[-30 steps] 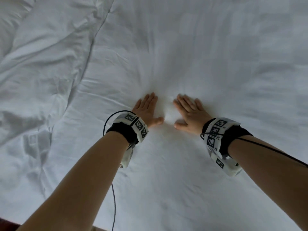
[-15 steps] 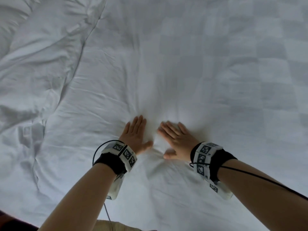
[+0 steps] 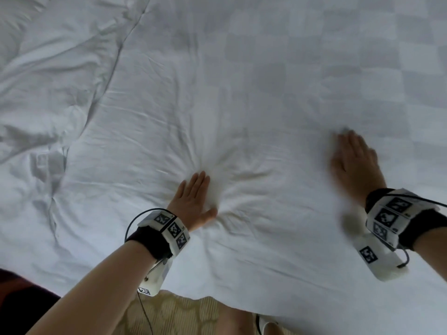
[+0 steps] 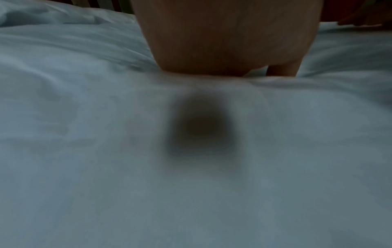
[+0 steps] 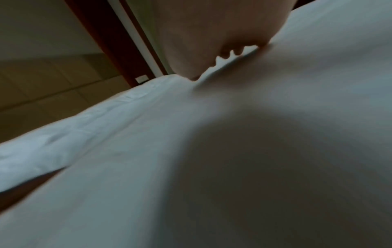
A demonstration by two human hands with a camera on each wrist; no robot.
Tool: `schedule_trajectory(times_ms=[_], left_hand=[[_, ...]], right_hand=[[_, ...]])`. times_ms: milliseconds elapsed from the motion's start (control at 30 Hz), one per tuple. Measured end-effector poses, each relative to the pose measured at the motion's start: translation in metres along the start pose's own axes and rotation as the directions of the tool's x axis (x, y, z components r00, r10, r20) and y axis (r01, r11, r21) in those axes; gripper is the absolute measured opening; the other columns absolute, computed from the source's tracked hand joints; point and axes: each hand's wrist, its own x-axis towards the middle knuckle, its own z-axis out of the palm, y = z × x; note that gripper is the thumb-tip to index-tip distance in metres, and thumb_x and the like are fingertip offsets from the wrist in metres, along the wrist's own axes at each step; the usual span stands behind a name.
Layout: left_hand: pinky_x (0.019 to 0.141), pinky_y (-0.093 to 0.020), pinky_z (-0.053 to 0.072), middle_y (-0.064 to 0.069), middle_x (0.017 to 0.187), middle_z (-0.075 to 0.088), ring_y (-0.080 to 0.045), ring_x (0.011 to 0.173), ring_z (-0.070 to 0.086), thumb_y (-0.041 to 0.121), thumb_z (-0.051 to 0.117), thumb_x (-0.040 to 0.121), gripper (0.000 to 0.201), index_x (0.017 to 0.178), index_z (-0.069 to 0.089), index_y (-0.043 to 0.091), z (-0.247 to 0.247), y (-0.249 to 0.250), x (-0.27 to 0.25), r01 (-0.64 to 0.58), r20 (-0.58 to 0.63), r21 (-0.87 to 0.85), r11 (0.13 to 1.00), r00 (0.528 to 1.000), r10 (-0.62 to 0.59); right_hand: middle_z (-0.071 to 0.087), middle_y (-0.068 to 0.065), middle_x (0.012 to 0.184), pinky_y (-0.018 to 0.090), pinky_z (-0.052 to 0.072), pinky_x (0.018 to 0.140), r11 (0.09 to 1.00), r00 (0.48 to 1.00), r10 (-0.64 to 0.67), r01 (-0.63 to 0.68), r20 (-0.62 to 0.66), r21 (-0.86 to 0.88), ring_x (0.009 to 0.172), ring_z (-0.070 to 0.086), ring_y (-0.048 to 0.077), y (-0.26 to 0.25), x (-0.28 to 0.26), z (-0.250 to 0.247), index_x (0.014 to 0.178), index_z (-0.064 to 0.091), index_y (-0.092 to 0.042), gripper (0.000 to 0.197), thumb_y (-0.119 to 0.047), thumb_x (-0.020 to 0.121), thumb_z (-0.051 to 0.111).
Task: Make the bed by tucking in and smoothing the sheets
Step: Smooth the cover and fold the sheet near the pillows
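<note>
A white sheet (image 3: 242, 93) covers the bed across nearly the whole head view, its faint checkered weave smooth toward the far right and heavily rumpled at the far left, where a bunched fold (image 3: 48, 81) runs along a long diagonal seam. At the near edge the sheet hangs loose over patterned carpet (image 3: 174, 315), apparently not yet tucked. Creases fan out in a star from the left hand (image 3: 193, 199), which lies flat near the centre, fingers straight and close together, pressing the cloth into a shallow dimple. The right hand (image 3: 355, 163), blurred, lies palm down well apart to the right, fingers extended on the fabric; the right wrist view shows its fingertips (image 5: 239, 48) meeting the sheet. Each hand's grip is flat and open, pinching nothing. The risk from here, judging by the radiating wrinkles: with the left palm pinning the cloth, a sideways sweep by the right may drag slack into new ridges between the hands, or pull the untucked near edge further askew. The rumpled left side remains untouched.
</note>
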Motion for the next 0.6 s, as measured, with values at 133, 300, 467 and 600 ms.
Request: schedule_trajectory(times_ms=[133, 300, 467, 600], left_hand=[[0.117, -0.032, -0.010, -0.001, 0.157, -0.019, -0.014, 0.145, -0.016, 0.063, -0.013, 0.053, 0.107, 0.149, -0.015, 0.014, 0.007, 0.005, -0.006, 0.038, -0.049, -0.046, 0.998, 0.998, -0.040], [0.116, -0.032, -0.011, 0.004, 0.158, -0.015, -0.012, 0.146, -0.013, 0.064, -0.006, 0.064, 0.096, 0.150, -0.010, 0.020, 0.015, 0.003, -0.008, 0.087, -0.152, -0.113, 0.990, 0.983, -0.103], [0.117, -0.036, -0.007, 0.003, 0.159, -0.006, -0.015, 0.147, -0.006, 0.060, -0.007, 0.070, 0.091, 0.151, -0.002, 0.020, 0.031, -0.036, -0.018, 0.345, -0.246, -0.308, 0.887, 0.871, -0.425], [0.117, -0.038, -0.005, 0.002, 0.159, -0.007, -0.013, 0.147, -0.007, 0.052, 0.019, 0.093, 0.072, 0.151, -0.004, 0.018, 0.047, -0.081, -0.032, 0.546, -0.167, -0.485, 0.683, 0.709, -0.685]], right_hand=[[0.017, 0.011, 0.157, 0.049, 0.011, 0.115, 0.993, 0.999, 0.042, -0.046, -0.035, -0.113, 0.145, 0.016, 0.030, -0.001, -0.018, 0.018, 0.149, 0.023, -0.011, 0.079, -0.044, 0.079, 0.006], [0.008, 0.013, 0.158, 0.047, 0.008, 0.116, 0.996, 0.996, -0.074, 0.076, 0.056, -0.038, 0.146, 0.010, 0.029, -0.076, -0.038, 0.072, 0.150, 0.016, -0.009, 0.084, -0.045, 0.077, -0.003], [-0.003, 0.010, 0.159, 0.048, -0.001, 0.116, 0.974, 0.964, -0.215, 0.224, 0.159, -0.044, 0.147, -0.001, 0.025, -0.157, -0.047, 0.111, 0.151, 0.005, -0.014, 0.084, -0.045, 0.074, -0.008], [-0.008, 0.008, 0.159, 0.046, -0.002, 0.116, 0.938, 0.913, -0.330, 0.347, 0.238, -0.029, 0.147, -0.005, 0.023, -0.209, -0.044, 0.131, 0.151, 0.001, -0.018, 0.086, -0.046, 0.071, -0.010]])
